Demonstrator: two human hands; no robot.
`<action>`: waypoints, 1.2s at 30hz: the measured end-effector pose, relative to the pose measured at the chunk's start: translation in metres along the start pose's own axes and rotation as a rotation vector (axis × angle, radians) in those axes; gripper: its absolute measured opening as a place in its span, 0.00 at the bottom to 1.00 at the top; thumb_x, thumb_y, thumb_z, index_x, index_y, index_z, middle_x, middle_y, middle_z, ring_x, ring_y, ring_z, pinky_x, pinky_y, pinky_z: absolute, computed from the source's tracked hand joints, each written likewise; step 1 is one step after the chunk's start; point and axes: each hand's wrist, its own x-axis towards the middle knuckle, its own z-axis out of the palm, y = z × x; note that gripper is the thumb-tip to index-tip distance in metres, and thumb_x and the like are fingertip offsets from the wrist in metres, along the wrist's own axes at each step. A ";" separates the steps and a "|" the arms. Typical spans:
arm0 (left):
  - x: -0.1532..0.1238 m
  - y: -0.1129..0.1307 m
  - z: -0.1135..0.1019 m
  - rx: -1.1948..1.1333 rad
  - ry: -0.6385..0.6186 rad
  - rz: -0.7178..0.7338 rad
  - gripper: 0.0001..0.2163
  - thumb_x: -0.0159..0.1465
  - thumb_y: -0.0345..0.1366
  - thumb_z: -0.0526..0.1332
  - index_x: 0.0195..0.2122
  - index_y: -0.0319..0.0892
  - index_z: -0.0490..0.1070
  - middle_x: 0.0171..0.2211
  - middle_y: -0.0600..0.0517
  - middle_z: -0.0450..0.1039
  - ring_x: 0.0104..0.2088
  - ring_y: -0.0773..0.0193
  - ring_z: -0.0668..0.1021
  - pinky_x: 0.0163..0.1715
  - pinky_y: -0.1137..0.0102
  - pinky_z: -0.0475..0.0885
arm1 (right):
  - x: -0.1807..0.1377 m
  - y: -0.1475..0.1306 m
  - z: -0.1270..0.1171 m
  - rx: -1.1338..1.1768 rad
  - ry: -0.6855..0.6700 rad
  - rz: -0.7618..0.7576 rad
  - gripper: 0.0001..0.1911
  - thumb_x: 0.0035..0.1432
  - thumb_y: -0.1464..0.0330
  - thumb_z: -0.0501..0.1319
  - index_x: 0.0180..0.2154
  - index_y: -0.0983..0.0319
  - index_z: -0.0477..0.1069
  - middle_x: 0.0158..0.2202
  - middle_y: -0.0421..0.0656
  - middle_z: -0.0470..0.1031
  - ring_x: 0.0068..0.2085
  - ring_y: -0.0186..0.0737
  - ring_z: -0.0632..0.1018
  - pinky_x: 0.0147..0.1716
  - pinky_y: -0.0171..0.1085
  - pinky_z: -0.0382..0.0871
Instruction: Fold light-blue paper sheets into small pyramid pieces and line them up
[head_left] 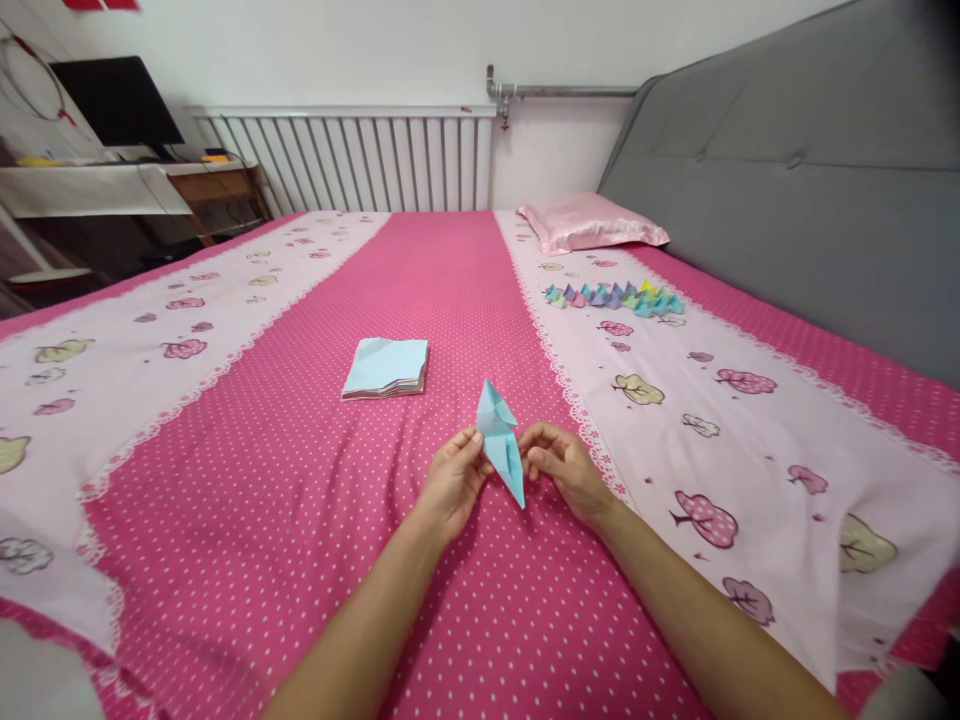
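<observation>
A light-blue folded paper piece [501, 440], pointed at its top and bottom ends, is held upright above the bed. My left hand [454, 485] pinches its left edge between thumb and fingers. Close to the paper's right edge is my right hand [566, 470], fingers loosely curved and thumb a little apart from them. Whether its fingertips touch the paper I cannot tell. Beyond my left hand lies a stack of square paper sheets [386, 366], light blue on top.
Several small folded paper pieces [615, 298] in blue, purple, green and yellow lie grouped at the right. Behind them are a pink pillow [589, 221] and a grey headboard [795, 190]. The pink dotted bedspread [300, 540] has wrinkles. A radiator [360, 160] lines the back wall.
</observation>
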 end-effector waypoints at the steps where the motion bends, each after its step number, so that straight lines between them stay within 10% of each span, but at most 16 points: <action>1: 0.000 -0.001 0.000 0.030 -0.002 -0.009 0.09 0.51 0.35 0.66 0.30 0.37 0.71 0.26 0.53 0.72 0.24 0.72 0.73 0.26 0.77 0.67 | 0.000 0.000 0.000 0.014 0.024 -0.006 0.12 0.47 0.61 0.66 0.33 0.60 0.71 0.27 0.38 0.72 0.25 0.30 0.71 0.23 0.29 0.62; 25: -0.003 -0.013 -0.002 0.294 -0.052 -0.003 0.11 0.53 0.39 0.65 0.33 0.37 0.73 0.25 0.52 0.71 0.24 0.71 0.70 0.27 0.75 0.64 | 0.004 -0.004 -0.002 0.152 0.237 -0.011 0.07 0.48 0.66 0.63 0.32 0.60 0.73 0.26 0.37 0.72 0.27 0.33 0.71 0.31 0.33 0.64; 36: -0.003 -0.011 0.001 0.281 0.008 0.032 0.14 0.51 0.39 0.66 0.36 0.35 0.74 0.27 0.50 0.73 0.25 0.70 0.71 0.28 0.74 0.66 | 0.004 -0.002 0.002 -0.007 0.176 0.042 0.20 0.38 0.70 0.68 0.38 0.60 0.71 0.29 0.38 0.74 0.31 0.36 0.74 0.32 0.34 0.68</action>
